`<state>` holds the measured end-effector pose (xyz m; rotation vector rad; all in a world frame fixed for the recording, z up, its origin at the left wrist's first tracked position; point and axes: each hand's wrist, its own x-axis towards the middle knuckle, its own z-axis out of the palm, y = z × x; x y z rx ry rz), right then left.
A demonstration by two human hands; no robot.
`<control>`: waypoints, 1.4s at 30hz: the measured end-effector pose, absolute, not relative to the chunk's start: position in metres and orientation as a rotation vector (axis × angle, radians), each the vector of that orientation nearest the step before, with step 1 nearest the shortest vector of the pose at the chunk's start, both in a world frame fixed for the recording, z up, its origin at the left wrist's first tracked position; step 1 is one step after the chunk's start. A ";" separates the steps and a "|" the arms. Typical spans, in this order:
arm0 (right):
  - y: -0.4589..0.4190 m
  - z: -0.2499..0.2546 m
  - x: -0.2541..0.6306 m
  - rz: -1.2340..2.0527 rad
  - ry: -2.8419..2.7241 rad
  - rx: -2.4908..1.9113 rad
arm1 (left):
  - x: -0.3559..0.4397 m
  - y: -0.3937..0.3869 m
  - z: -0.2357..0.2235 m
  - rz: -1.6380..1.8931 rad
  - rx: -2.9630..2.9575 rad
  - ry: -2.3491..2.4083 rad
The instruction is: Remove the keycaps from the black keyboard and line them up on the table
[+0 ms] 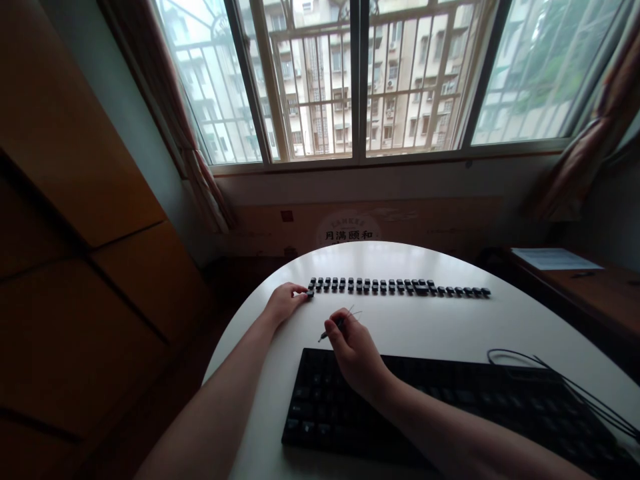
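Note:
At the left end of the rows of black keycaps (383, 287), my left hand (286, 303) pinches a black keycap (311, 294) at table level. My right hand (353, 343) is closed around a keycap puller (324, 335), whose thin wire loops stick out beyond the fingers. That hand is above the upper left part of a black keyboard (320, 400). My right forearm hides much of the keyboard's middle. The keycaps stand in two rows on the left, narrowing to a single row toward the right.
All this lies on a white table (440, 327) with a rounded far edge. A black cable (505, 352) curls at the keyboard's upper right. Farther right, papers (555, 259) lie on a brown desk (613, 293). Beyond the table is a barred window (320, 87); a wooden cabinet (75, 200) stands left.

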<state>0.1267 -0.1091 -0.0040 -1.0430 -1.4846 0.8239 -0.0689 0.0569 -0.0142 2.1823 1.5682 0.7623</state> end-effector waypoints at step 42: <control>-0.113 -0.003 0.128 0.832 -1.549 -1.004 | -0.070 0.060 -0.024 0.790 2.329 1.582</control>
